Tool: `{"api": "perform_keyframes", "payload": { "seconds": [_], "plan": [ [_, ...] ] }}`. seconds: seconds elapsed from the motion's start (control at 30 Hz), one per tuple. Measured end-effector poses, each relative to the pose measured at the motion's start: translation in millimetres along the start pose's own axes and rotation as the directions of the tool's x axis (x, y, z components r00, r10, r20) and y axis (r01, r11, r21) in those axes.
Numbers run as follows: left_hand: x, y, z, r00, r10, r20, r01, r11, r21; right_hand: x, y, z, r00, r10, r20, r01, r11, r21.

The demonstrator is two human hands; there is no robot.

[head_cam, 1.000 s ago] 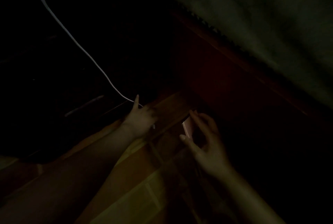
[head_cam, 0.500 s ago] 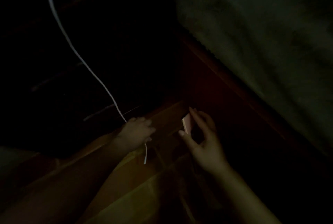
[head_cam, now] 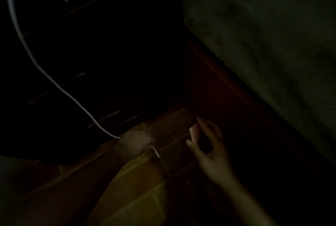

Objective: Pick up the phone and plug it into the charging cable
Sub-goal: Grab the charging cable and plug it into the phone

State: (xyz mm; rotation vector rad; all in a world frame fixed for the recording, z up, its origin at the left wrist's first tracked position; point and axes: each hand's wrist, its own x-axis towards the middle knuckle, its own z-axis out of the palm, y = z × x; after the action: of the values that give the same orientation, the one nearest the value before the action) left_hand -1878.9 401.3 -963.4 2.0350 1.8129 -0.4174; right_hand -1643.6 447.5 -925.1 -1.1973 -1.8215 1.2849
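Down at the floor by the bed frame (head_cam: 227,73), your left hand (head_cam: 135,143) is fisted around the charging cable (head_cam: 60,87), plug end (head_cam: 156,152) poking out toward the right. Your right hand (head_cam: 209,150) pinches the phone (head_cam: 194,134) edge-on, thumb and fingers part-spread. Plug and phone are near, not touching; the port isn't visible. Open floor lies between them.

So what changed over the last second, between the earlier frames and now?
The left hand went from an outstretched finger at the white charging cable to a closed grip on it; the cable's free end now hangs below the fist. The right hand stayed at the pale phone, fingers around its edge. The camera shifted slightly.
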Motion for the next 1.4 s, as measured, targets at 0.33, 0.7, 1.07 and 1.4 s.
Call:
{"api": "perform_keyframes", "payload": {
  "seconds": [0.33, 0.7, 1.07, 1.4],
  "plan": [
    [-89, 30, -120, 0.786, -0.375, -0.492, 0.042, 0.825, -0.563, 32, -130, -32, 0.985, -0.157, 0.071, 0.152, 0.986, 0.071],
    [-157, 71, -213, 0.491, -0.609, -0.623, 0.137, 0.76, -0.635, 37, -226, -57, 0.867, -0.403, 0.294, 0.383, 0.915, 0.126],
    [-156, 120, -214, 0.388, -0.723, -0.572, 0.104, 0.651, -0.752, 31, -195, -81, 0.862, -0.353, 0.364, 0.31, 0.935, 0.172],
    [-178, 137, -201, 0.337, -0.76, -0.556, 0.175, 0.631, -0.756, 24, -193, -74, 0.828, -0.387, 0.407, 0.362, 0.922, 0.14]
  ]
}}
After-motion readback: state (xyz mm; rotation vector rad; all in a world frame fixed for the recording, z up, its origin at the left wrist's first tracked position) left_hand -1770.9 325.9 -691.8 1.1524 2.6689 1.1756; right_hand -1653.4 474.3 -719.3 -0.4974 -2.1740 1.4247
